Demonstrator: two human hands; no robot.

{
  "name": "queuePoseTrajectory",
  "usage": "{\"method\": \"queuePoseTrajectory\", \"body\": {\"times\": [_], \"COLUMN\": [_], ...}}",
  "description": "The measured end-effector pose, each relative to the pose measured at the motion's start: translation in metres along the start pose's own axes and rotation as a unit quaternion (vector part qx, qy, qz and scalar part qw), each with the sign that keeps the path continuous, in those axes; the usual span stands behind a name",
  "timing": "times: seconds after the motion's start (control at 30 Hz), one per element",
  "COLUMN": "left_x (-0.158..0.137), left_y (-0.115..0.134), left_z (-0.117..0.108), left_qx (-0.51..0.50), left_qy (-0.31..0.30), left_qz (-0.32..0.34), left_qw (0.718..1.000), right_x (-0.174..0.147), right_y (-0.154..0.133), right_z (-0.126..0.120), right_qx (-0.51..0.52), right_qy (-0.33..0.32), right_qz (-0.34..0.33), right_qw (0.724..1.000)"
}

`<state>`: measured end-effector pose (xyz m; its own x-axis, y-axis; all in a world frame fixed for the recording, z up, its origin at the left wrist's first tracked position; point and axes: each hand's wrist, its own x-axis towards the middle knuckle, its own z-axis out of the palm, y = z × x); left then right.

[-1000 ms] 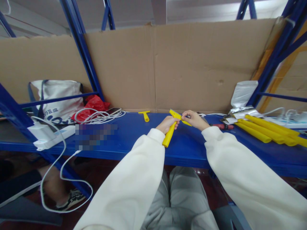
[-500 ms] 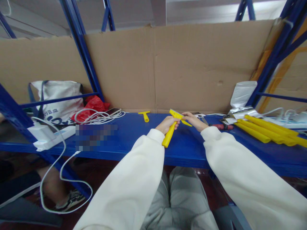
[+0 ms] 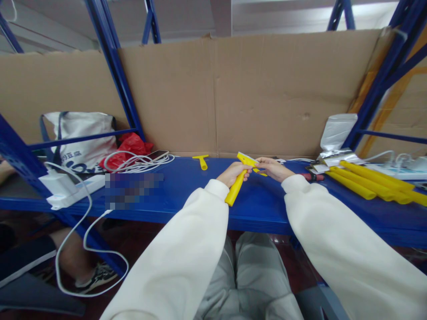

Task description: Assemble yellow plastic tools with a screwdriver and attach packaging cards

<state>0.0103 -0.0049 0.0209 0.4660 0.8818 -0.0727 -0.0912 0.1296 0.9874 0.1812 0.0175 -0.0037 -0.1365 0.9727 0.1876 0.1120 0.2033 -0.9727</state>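
One yellow tool (image 3: pixel 235 191) over bench (image 3: pixel 182 182): I see left hand (image 3: pixel 232 173) clamped round its handle; right hand (image 3: pixel 271 169) close by, at tool's head, whether pinching I cannot tell. T-piece (image 3: pixel 202 162) behind, leftward; tubes (image 3: pixel 356 182) at right.

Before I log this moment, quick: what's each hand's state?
Left hand: closed, holding the yellow tool.
Right hand: at the tool's head; grip cannot be told.
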Motion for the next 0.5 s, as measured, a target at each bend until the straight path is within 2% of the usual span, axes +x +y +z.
{"method": "queuePoseTrajectory", "body": {"times": [0.33,0.43,0.5], "left_x": [-0.0003,0.0023,0.0039], "left_y": [0.0004,-0.0005,-0.0014], "left_z": [0.0,-0.0032,-0.0048], "left_qx": [-0.004,-0.009,-0.016], "left_qy": [-0.015,-0.02,-0.018], "left_qz": [-0.008,-0.005,0.002], "left_qw": [1.0,1.0,1.0], "right_x": [-0.0022,-0.0011,0.0018], "right_y": [-0.001,0.0012,0.0037], "right_z": [-0.0043,-0.0048,-0.0059], "right_qx": [0.014,-0.023,-0.091], "right_qy": [-0.029,-0.023,-0.005], "right_qz": [0.007,0.0,-0.012], "right_qw": [0.999,0.999,0.996]}}
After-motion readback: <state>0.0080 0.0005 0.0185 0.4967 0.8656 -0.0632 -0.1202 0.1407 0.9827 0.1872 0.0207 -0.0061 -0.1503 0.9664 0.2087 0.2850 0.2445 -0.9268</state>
